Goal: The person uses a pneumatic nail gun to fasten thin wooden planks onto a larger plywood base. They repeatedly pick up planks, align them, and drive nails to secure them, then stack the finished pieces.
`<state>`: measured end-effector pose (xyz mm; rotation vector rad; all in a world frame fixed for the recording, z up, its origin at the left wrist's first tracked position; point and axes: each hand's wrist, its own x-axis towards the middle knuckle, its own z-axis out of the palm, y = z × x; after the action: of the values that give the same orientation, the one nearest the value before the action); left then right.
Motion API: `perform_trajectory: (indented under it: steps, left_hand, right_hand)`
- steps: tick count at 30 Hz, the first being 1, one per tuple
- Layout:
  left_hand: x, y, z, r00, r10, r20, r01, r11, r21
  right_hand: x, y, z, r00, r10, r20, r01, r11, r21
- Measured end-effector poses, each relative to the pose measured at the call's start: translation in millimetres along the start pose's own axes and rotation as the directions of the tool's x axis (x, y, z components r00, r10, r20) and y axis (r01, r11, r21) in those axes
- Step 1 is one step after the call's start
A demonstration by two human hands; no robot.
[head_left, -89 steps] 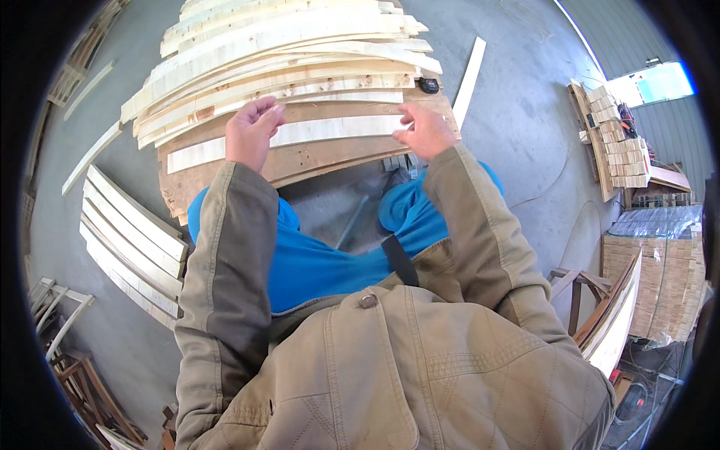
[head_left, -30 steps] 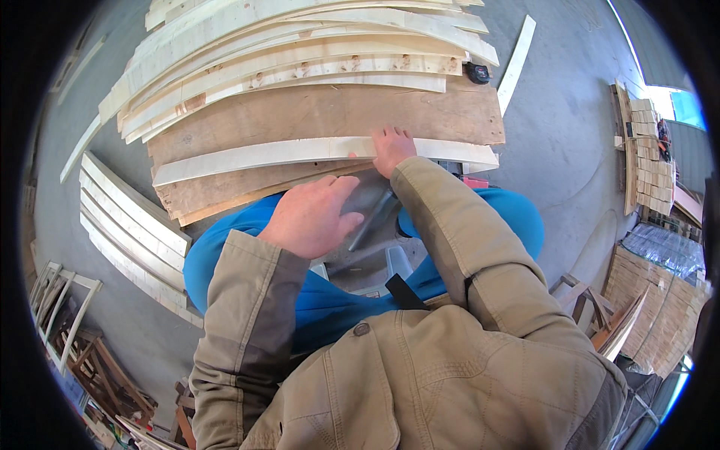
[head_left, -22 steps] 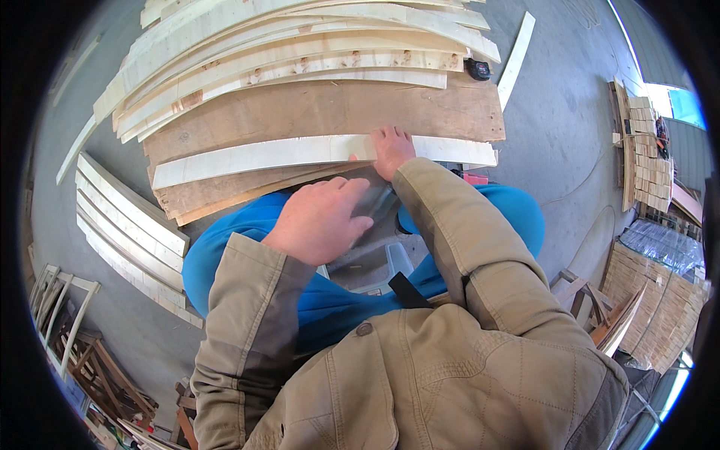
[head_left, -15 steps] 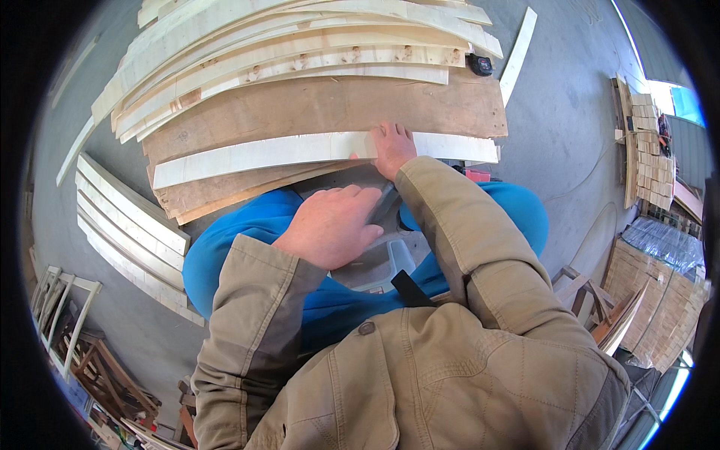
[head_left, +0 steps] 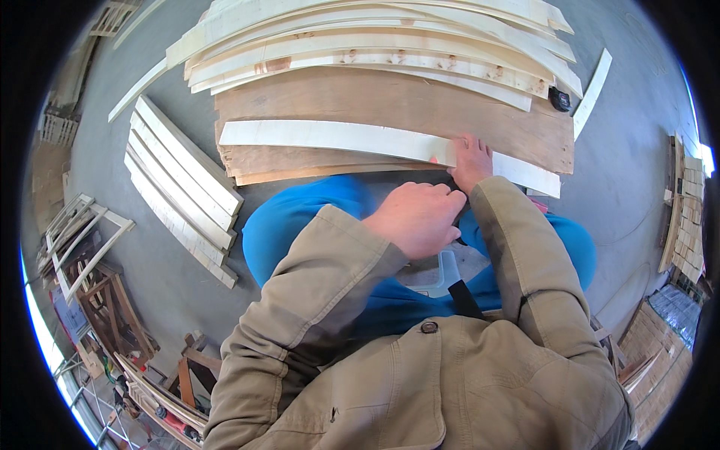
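Observation:
A long pale wood strip lies across a brown plywood board in front of me. My right hand rests flat on the strip near its right part, pressing it down. My left hand hovers over my lap with the fingers curled, above a clear plastic tub between my blue-trousered knees; whether it holds anything is hidden. A stack of curved pale strips lies on the far half of the board.
More pale strips lie in a row on the grey floor at the left. A loose strip and a small black object sit at the right. Wooden frames stand lower left; stacked wood pieces are at the right edge.
My left hand came off the strip and dropped over my lap, drifting slightly right. My right hand stayed on the strip. The view shifted a little.

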<state>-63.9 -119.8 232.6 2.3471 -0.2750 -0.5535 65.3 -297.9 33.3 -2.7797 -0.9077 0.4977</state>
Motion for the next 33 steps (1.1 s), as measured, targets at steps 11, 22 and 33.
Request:
perform_trajectory:
  steps: [11,22,33]
  left_hand:
    - [2.8,3.1,-6.3,1.000,-0.020,0.006,0.020,0.999,-0.050]
    - [5.2,8.7,-9.7,0.999,-0.020,0.035,0.022,0.998,-0.051]
    - [9.1,10.9,-8.2,0.998,-0.049,0.041,0.052,0.997,-0.064]
  right_hand:
    - [2.9,11.6,15.4,0.990,-0.081,-0.116,0.075,0.996,-0.048]
    - [-1.1,3.6,7.7,0.978,0.001,-0.210,-0.013,0.999,-0.053]
    - [-8.9,2.0,13.3,0.982,0.029,-0.188,-0.026,1.000,0.017]
